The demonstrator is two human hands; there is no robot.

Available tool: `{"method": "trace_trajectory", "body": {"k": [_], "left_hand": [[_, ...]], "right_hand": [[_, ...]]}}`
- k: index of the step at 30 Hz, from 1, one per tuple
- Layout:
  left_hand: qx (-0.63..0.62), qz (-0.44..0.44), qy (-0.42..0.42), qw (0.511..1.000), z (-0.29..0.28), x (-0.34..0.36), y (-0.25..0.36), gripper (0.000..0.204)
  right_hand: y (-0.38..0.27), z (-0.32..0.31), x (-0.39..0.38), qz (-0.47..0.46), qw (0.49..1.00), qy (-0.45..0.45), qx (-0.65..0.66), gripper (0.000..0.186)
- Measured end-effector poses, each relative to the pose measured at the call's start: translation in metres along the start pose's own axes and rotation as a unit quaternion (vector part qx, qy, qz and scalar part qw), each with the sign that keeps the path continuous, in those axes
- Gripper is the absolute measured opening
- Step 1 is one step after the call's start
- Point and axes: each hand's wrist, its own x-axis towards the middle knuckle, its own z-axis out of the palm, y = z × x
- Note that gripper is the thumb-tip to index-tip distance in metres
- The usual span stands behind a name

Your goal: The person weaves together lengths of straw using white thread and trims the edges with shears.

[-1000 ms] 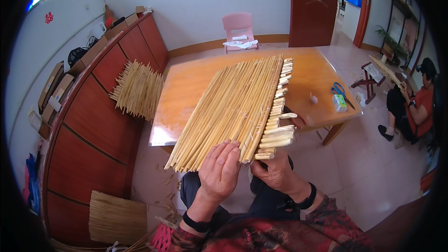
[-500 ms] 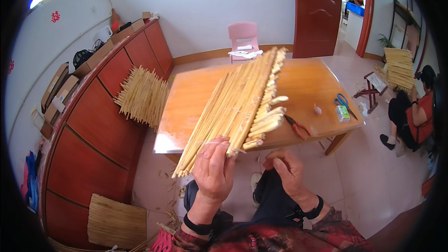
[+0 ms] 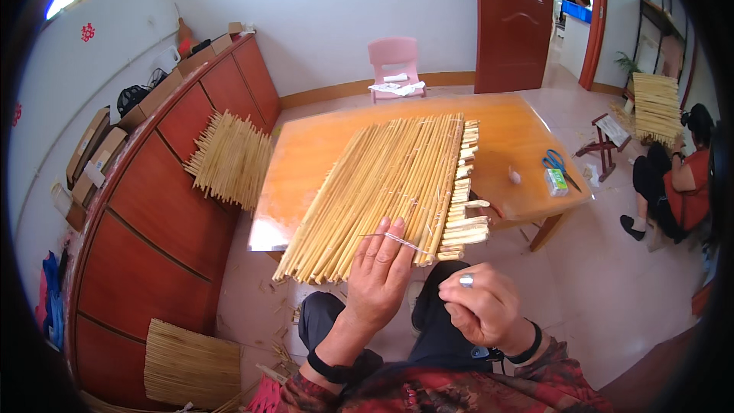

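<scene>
A mat of pale, straight plant stalks (image 3: 375, 183) tied side by side lies over the near part of the table, its near end past the edge. Short cut stalk pieces (image 3: 465, 233) line its right side. My left hand (image 3: 380, 268) rests on the near end, fingers straight and flat on the stalks; its thumb is hidden. A thin whitish thread (image 3: 405, 242) runs from by those fingertips to the right across the mat. My right hand (image 3: 482, 302), with a ring, is closed just off the mat's near right corner; what it holds, if anything, is hidden.
On the wooden table (image 3: 508, 138) are blue-handled scissors (image 3: 556, 162), a green-white small box (image 3: 556, 182) and mostly covered red-handled pliers (image 3: 495, 209). Other stalk mats (image 3: 233, 159) stand by the red cabinet (image 3: 160, 222). A pink chair (image 3: 394, 61) stands behind; another person (image 3: 684, 180) sits right.
The mat has come down from a tilted, raised pose to lie flatter, covering most of the pliers. My left fingers have straightened on it. My right hand has turned and moved slightly right and down.
</scene>
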Motion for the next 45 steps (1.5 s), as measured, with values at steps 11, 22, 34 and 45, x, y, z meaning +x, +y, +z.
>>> {"method": "trace_trajectory", "body": {"k": [11,22,34,45], "left_hand": [[-0.002,0.065,0.008,0.998,0.023,-0.001,0.001,0.027],[0.013,0.041,0.0,0.999,0.001,0.029,-0.017,0.036],[0.027,-0.105,0.152,0.982,-0.051,0.057,-0.044,0.037],[-0.077,-0.282,0.21,0.933,-0.09,0.044,-0.065,0.03]], "right_hand": [[0.035,0.021,0.012,0.092,0.979,-0.178,-0.042,0.015],[0.015,0.01,0.004,0.154,0.954,0.06,0.25,0.005],[0.03,0.051,0.04,0.291,0.772,0.179,0.536,0.013],[0.012,0.088,0.087,0.071,0.959,0.08,0.262,0.024]]}}
